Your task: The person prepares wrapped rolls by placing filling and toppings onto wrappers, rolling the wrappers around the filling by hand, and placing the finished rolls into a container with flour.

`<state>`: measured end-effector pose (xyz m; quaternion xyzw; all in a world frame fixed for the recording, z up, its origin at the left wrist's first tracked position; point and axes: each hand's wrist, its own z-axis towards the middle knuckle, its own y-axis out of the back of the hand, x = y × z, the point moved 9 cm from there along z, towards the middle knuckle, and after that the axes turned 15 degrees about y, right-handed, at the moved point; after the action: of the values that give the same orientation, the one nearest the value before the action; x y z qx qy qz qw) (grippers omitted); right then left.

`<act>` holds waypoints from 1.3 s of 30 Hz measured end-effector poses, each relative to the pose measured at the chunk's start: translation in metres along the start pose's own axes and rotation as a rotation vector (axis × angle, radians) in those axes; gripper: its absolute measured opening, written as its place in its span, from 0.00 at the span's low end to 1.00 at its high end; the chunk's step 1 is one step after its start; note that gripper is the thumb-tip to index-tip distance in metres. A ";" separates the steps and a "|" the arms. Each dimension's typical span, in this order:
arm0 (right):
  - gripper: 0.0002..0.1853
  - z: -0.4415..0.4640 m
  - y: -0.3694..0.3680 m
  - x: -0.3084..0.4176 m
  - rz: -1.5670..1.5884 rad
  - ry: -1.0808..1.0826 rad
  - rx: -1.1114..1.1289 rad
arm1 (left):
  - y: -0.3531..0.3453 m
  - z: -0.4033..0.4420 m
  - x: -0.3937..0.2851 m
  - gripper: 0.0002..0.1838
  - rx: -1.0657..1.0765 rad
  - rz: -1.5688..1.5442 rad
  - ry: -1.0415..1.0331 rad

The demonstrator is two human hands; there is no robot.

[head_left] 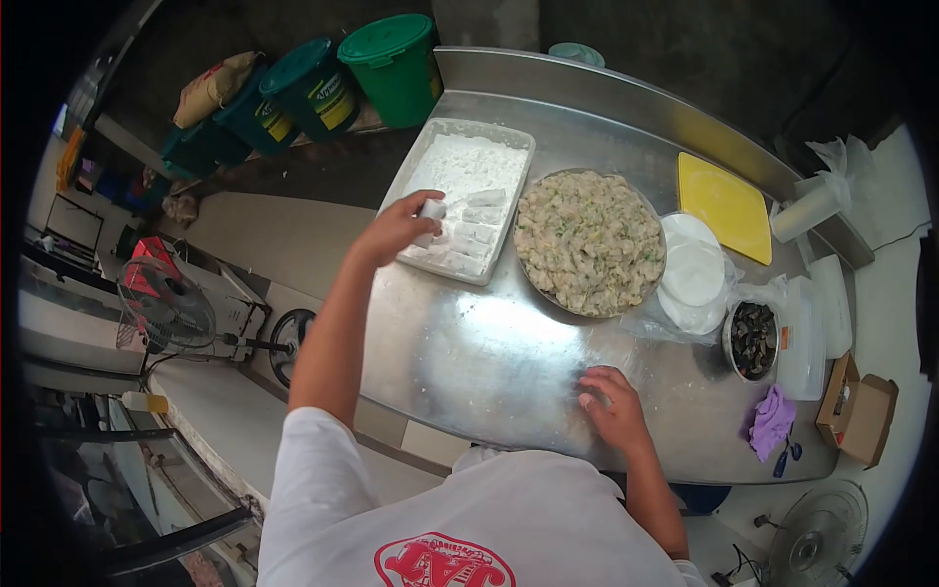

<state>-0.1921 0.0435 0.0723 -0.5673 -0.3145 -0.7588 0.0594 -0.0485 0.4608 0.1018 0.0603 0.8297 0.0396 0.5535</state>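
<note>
My left hand (396,227) is closed around a white, flour-dusted roll (430,213) at the near left side of a tray (528,147). White flour (474,161) covers the tray's far part, and several similar coated rolls (474,230) lie side by side in its near part. My right hand (613,406) is by the table's front edge, its fingers apart with nothing in them. Between the hands and farther back is a large round bowl of chunky pale filling with green bits (592,240). Round white wrappers (694,274) are stacked beside it.
On the steel table (489,342) are a yellow board (724,205), a bowl of dark pieces (753,342), a clear plastic container (802,342), a purple cloth (773,421) and an open cardboard box (861,411). Lidded green buckets (391,73) stand behind; a fan (166,298) is at left.
</note>
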 end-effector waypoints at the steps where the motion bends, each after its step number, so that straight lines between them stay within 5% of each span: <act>1: 0.15 0.000 0.003 0.002 -0.048 0.003 0.004 | 0.009 0.003 -0.001 0.23 0.023 -0.038 0.129; 6: 0.14 -0.009 0.008 -0.003 -0.103 -0.014 -0.021 | 0.000 0.007 0.001 0.31 0.158 -0.256 0.334; 8: 0.13 -0.013 0.010 -0.006 -0.103 -0.062 -0.045 | 0.005 0.008 -0.011 0.38 -0.094 -0.017 0.105; 18: 0.10 0.035 0.011 0.017 -0.074 0.039 -0.088 | -0.090 -0.032 -0.012 0.38 0.071 -0.026 -0.006; 22: 0.11 0.099 0.012 0.090 -0.206 0.444 -0.134 | -0.134 -0.051 -0.008 0.39 0.354 -0.213 0.065; 28: 0.16 0.136 -0.006 0.141 -0.382 0.736 -0.091 | -0.169 -0.083 -0.016 0.43 0.522 -0.314 0.109; 39: 0.16 0.104 -0.008 0.115 -0.453 0.807 -0.177 | -0.192 -0.087 -0.003 0.41 0.590 -0.351 0.162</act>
<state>-0.1497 0.1371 0.1889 -0.1471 -0.3163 -0.9364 -0.0387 -0.1383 0.2708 0.1121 0.0708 0.8445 -0.2929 0.4429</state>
